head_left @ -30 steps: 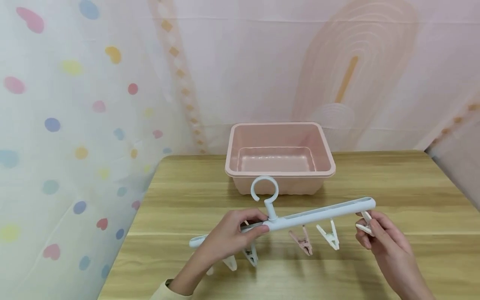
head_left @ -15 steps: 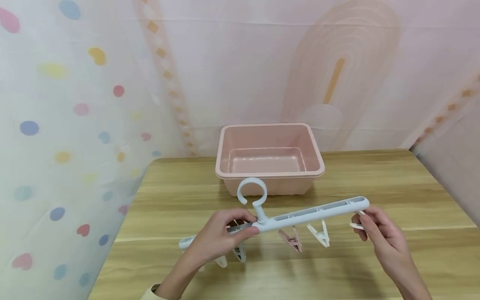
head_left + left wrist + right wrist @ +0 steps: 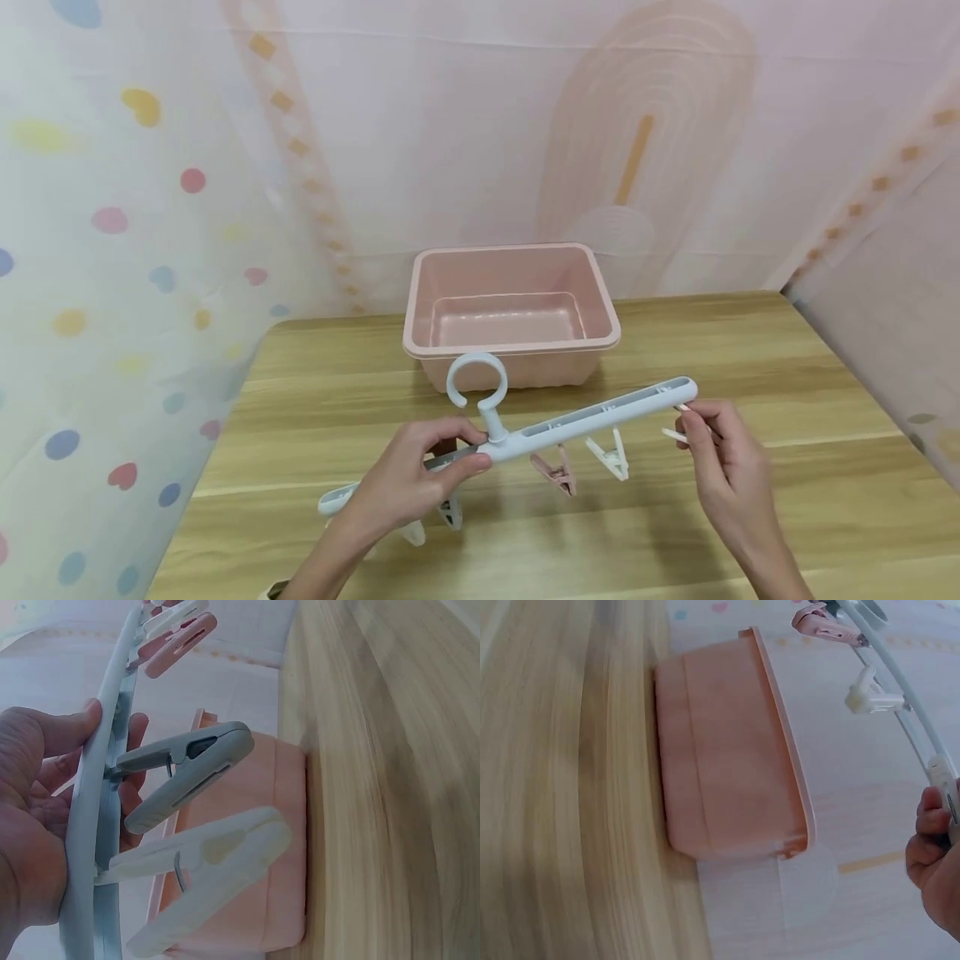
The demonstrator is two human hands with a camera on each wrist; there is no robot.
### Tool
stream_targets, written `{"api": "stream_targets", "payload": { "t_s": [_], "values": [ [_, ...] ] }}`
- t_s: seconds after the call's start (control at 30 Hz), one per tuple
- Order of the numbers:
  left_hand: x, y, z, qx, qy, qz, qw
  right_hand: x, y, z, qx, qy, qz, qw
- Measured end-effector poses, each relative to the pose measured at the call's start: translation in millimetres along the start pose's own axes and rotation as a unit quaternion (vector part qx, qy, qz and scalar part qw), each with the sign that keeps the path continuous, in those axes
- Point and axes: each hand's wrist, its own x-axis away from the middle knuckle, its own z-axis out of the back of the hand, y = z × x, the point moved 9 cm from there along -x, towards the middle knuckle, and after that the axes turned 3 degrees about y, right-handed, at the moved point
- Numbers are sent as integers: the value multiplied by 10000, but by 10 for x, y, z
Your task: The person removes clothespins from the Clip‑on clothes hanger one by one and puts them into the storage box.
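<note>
In the head view, a pale blue clip hanger [image 3: 592,423] with a round hook [image 3: 491,377] is held above the table, its right end higher. My left hand [image 3: 411,477] grips the bar just left of the hook. My right hand [image 3: 731,479] pinches a white clothespin [image 3: 672,436] under the bar's right end; my fingers partly hide it. A pink clothespin [image 3: 557,472] and a pale one [image 3: 611,457] dangle between the hands. Beneath my left hand hang a grey clothespin [image 3: 202,761] and a cream one [image 3: 217,870], seen large in the left wrist view.
A pink plastic basin [image 3: 510,346] stands behind the hanger at the back of the wood-grain table [image 3: 300,367]. A patterned cloth [image 3: 465,150] hangs behind the table and along its left side.
The head view has turned right, so everything sits further left in it. The hanger's right end has tilted up slightly. Both hands keep their hold.
</note>
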Motion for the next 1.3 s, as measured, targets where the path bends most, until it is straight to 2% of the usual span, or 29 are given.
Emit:
{"api": "stream_targets", "payload": {
  "t_s": [0.1, 0.2, 0.27, 0.3, 0.37, 0.47, 0.53, 0.6, 0.63, 0.7, 0.77, 0.9, 0.97, 1.0, 1.13, 1.2, 1.3],
  "values": [
    [15, 0, 23, -75, -27, -61, 9999, -16, -52, -23, 397, 55, 567, 9976],
    [28, -12, 25, -154, -92, -128, 9998, 5, -119, -46, 1080, 168, 1343, 9849],
    [32, -28, 18, -195, -111, -170, 9996, 26, -147, -65, 1444, 244, 1672, 9750],
    [32, -35, 12, -194, -119, -207, 9995, 34, -145, -73, 1481, 255, 1690, 9741],
    [33, -42, 4, -178, -98, -304, 9993, 33, -112, -85, 1319, 201, 1415, 9809],
    [37, -47, 5, -176, -34, -391, 9991, 18, 35, -110, 479, -80, 278, 9984],
    [41, -52, 13, -227, -10, -411, 9989, 32, 151, -140, -274, -314, -632, 9971],
    [42, -57, 22, -284, -35, -406, 9988, 61, 244, -174, -906, -546, -1324, 9855],
    [43, -60, 28, -302, -59, -406, 9987, 70, 272, -188, -1151, -673, -1506, 9796],
    [40, -66, 40, -330, -107, -449, 9984, 87, 317, -220, -1666, -1008, -1748, 9652],
    [38, -67, 55, -312, -153, -506, 9981, 104, 356, -251, -2173, -1464, -1819, 9478],
    [36, -83, 62, -172, -226, -624, 9977, 149, 376, -308, -3460, -2418, -1726, 8900],
    [34, -92, 54, -103, -241, -637, 9976, 166, 348, -339, -3945, -2611, -1657, 8653],
    [33, -97, 50, -81, -242, -613, 9978, 170, 319, -364, -4126, -2621, -1610, 8574],
    [27, -105, 55, -24, -223, -468, 9987, 174, 214, -476, -4430, -2177, -1390, 8585],
    [31, -104, 73, -28, -195, -406, 9990, 182, 176, -515, -4456, -1950, -1246, 8648],
    [43, -101, 109, -96, -148, -406, 9990, 176, 148, -527, -4253, -1754, -1117, 8808]
  ]
}}
